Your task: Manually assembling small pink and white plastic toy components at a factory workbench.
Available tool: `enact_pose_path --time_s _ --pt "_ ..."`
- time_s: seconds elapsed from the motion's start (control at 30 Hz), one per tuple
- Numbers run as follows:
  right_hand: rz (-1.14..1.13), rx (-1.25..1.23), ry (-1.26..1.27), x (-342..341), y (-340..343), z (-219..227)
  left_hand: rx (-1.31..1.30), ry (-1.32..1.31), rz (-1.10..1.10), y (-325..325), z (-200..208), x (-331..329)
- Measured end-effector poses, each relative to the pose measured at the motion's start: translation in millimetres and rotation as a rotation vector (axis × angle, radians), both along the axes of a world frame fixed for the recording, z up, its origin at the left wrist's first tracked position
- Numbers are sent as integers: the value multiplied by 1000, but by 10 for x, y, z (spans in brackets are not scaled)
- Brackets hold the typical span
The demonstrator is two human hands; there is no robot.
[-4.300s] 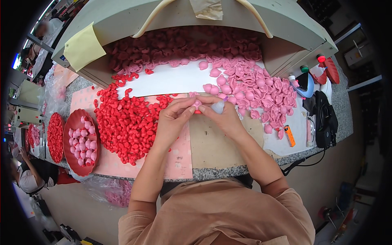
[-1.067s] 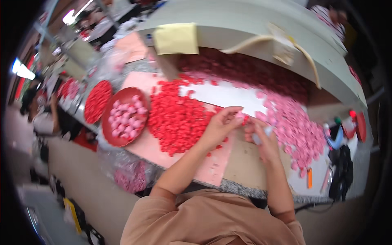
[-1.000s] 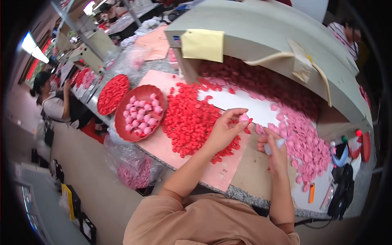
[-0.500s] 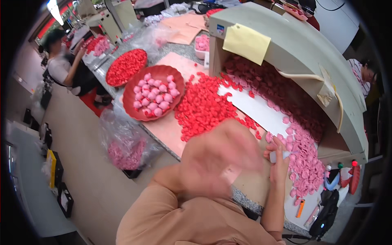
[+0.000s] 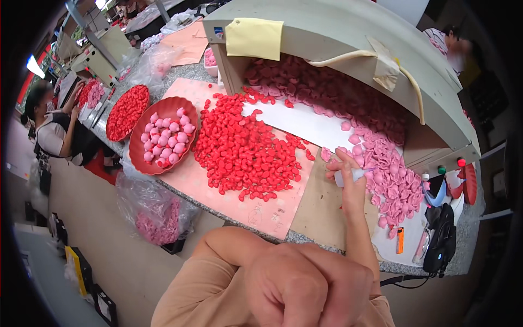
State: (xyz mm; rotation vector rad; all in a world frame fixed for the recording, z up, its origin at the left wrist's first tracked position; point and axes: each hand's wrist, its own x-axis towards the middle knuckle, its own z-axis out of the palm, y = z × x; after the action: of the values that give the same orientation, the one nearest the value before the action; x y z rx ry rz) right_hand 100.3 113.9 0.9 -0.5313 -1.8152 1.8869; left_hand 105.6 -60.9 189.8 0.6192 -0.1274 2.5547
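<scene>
My left hand (image 5: 302, 286) is closed in a loose fist, very near and low in the middle, in front of my chest. Whatever its curled fingers hold, if anything, is hidden. Out over the brown board (image 5: 327, 212), my right hand (image 5: 354, 191) grips a small translucent white squeeze bottle (image 5: 347, 177) with a thin nozzle. Just beyond its fingertips lies a pink cupped piece (image 5: 326, 154). Red bean-shaped pieces (image 5: 245, 152) are heaped to its left, and thin pink shell pieces (image 5: 395, 182) spread to its right.
A red scalloped dish (image 5: 147, 167) holds pink-and-red balls; a dish of red pieces (image 5: 127, 111) stands behind it. A grey arched housing (image 5: 327, 32) covers more pink pieces. An orange lighter (image 5: 400, 240) and a black pouch (image 5: 440, 240) lie right. A co-worker (image 5: 54, 125) sits far left.
My left hand has come back from over the table edge toward my chest. The view has turned, shifting the table leftward. My right hand still holds the bottle.
</scene>
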Motion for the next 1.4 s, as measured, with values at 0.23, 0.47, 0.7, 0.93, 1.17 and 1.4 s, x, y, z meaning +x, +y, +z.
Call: enact_pose_path --time_s 0.23,0.47,0.7,0.93,1.17,1.4 --pt "-43 -38 32 57 93 114 22 510 -220 117 -194 -127" --pt "-112 -27 134 149 163 97 -1284 1088 304 870 -1105 -1441" --pt "-224 174 48 65 193 -129 -1718 1529 754 1412 -2065 -2322" --pt "-102 313 -93 56 211 -56 -1283 915 289 1143 -1668 -1978" --pt "-51 206 -157 -16 89 -290 -1115 320 -186 568 -1788 -1455" --pt "-80 992 -12 -273 -121 -231 -968 246 -32 512 -1862 -1601"
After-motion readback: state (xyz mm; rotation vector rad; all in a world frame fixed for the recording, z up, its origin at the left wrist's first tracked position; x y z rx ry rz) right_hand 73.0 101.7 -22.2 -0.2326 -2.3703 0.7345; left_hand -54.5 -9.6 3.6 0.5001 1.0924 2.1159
